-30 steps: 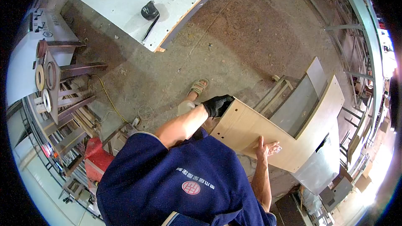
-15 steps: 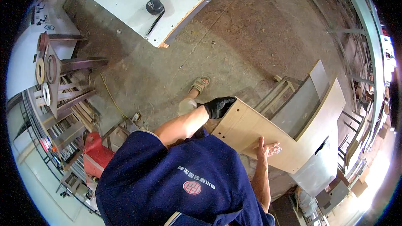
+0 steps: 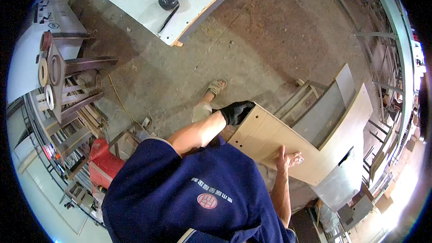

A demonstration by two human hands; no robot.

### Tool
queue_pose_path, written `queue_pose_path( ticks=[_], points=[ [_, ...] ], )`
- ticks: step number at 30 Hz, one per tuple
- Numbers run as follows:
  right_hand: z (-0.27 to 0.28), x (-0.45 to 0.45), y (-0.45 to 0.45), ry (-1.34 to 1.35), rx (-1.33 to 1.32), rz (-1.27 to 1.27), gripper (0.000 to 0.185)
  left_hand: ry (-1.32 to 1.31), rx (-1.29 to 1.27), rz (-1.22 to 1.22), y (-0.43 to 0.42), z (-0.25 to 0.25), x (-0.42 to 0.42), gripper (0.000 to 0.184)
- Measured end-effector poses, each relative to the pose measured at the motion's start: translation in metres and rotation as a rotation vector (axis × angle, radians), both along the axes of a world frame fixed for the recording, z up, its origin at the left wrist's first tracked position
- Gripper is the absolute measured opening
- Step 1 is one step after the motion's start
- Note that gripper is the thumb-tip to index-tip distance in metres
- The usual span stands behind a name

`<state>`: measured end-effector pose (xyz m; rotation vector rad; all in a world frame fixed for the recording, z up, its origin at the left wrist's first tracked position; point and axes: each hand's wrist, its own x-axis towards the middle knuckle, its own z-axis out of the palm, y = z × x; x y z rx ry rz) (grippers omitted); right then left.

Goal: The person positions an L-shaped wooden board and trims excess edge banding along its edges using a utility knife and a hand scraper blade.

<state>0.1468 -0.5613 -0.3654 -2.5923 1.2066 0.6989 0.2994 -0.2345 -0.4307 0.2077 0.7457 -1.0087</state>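
Note:
A pale wood-grain board (image 3: 262, 136) with a notched L shape and several drilled holes lies in front of me on the right. My left hand (image 3: 237, 113), in a black glove, is closed on the board's near left edge, with its fingertips hidden behind that edge. Bare and flat, my right hand (image 3: 290, 158) rests on the board's face with its fingers stretched out. Beneath the board's far part is a grey surface (image 3: 321, 123), and a shiny grey-white sheet (image 3: 338, 191) shows beyond its lower edge.
A white worktable (image 3: 135, 0) at the upper left bears a black tape measure (image 3: 168, 0). Rolls of edge banding (image 3: 43, 72) sit on a rack at left, near wood offcuts and a red object (image 3: 104, 162). A cable (image 3: 118, 96) crosses the concrete floor. Metal racks line the right.
The view has shifted slightly, so the worktable sits a little higher. Both hands keep their places on the board.

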Motion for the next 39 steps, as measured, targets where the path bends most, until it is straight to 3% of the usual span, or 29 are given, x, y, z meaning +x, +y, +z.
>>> queue_pose_path(
  ticks=[16,20,25,29,32,37,39],
  points=[
    [-0.006,-0.002,-0.006,-0.015,-0.003,0.001,0.130,-0.012,-0.043,0.028,-0.001,-0.016,-0.014,0.024],
    [-0.015,-0.006,-0.014,-0.024,-0.038,0.038,0.130,0.004,0.022,-0.011,0.000,0.008,-0.006,0.025],
    [-0.014,-0.009,-0.015,-0.023,-0.048,0.051,0.130,-0.097,-0.052,0.009,-0.007,-0.049,-0.030,0.027],
    [-0.009,-0.003,-0.008,-0.045,-0.028,0.028,0.130,0.012,-0.073,0.021,0.001,-0.032,-0.029,0.025],
    [-0.005,-0.004,-0.010,-0.069,-0.003,0.028,0.133,-0.058,0.011,-0.010,-0.002,-0.012,-0.015,0.025],
    [-0.016,-0.009,-0.015,-0.026,-0.061,0.048,0.131,-0.131,-0.065,0.022,-0.002,-0.035,-0.031,0.026],
    [-0.011,-0.005,-0.010,-0.002,-0.048,0.018,0.131,-0.107,-0.062,-0.007,0.001,-0.022,-0.024,0.025]
  ],
)
